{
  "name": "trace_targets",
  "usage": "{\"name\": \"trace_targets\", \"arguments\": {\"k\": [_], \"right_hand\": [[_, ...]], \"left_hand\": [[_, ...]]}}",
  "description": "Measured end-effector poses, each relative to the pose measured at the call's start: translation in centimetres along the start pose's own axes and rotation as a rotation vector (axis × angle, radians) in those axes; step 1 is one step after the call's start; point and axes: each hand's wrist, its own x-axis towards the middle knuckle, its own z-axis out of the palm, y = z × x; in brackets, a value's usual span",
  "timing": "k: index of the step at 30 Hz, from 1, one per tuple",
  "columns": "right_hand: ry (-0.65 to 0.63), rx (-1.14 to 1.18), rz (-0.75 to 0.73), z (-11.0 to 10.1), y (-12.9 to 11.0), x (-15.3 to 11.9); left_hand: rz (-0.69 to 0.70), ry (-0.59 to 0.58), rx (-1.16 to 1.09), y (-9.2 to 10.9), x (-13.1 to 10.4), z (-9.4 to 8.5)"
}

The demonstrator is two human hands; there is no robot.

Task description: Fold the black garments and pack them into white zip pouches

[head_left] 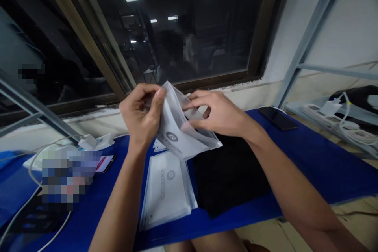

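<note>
A frosted zip bag (174, 136) with a round grey logo is held up over the table, tilted, its mouth parted. My left hand (141, 112) pinches its upper left edge between thumb and fingers. The fingers of my right hand (217, 112) reach into the opening, spread apart, with the thumb at the near wall; one fingertip shows dimly through the plastic. Below, a stack of similar zip bags (168, 189) lies flat on the blue table. Right of the stack is a folded black cloth (233, 177), partly hidden by my right forearm.
A dark phone (277, 117) lies at the table's (319, 165) back right. On the left are another phone (105, 163), a white charger (88, 141), and cables. Beyond the right edge sits a power strip (333, 112). A window (189, 27) and metal posts stand behind.
</note>
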Motion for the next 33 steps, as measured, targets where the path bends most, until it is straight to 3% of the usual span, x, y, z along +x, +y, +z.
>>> {"name": "trace_targets", "arguments": {"k": [3,5,7,9,11,14,16,19,22,25,28,31,33], "right_hand": [[-0.166,-0.051,0.071,0.6,-0.3,0.1],[-0.137,-0.038,0.078,0.7,-0.6,0.2],[0.036,0.023,0.037,0.5,-0.8,0.2],[0.293,0.086,0.010,0.0,-0.7,0.1],[0.587,0.133,0.046,-0.6,-0.3,0.0],[0.984,0.181,0.104,-1.6,1.2,0.3],[1.084,0.166,0.100,-2.2,2.4,0.5],[1.049,0.138,0.062,-2.8,3.8,0.7],[0.970,0.238,0.054,-2.5,4.1,0.8],[0.891,0.326,0.057,-1.7,3.8,0.8],[0.819,0.280,0.023,-1.1,3.5,1.1],[0.768,0.270,0.025,-0.9,3.2,1.2],[0.703,0.266,0.032,-0.7,2.8,1.1]], "left_hand": [[0.045,0.012,0.057,0.7,-0.3,0.1],[0.093,-0.031,0.158,1.0,-0.1,-0.2],[0.099,-0.054,0.275,1.0,0.6,-1.1],[0.040,-0.067,0.328,0.8,1.6,-2.5],[-0.081,-0.165,0.320,0.5,2.2,-3.8],[-0.253,-0.548,0.248,-0.3,0.8,-4.9],[-0.316,-0.823,0.241,-1.5,-1.9,-4.8],[-0.301,-1.073,0.431,-4.4,-7.1,-4.5],[-0.046,-1.061,0.613,-6.6,-11.5,-5.7],[0.130,-0.991,0.697,-6.3,-15.4,-8.0],[0.127,-1.015,0.704,-4.4,-18.9,-9.8],[-0.005,-1.068,0.594,-2.9,-19.5,-9.8],[-0.107,-0.957,0.499,-2.4,-16.9,-9.1]]}}
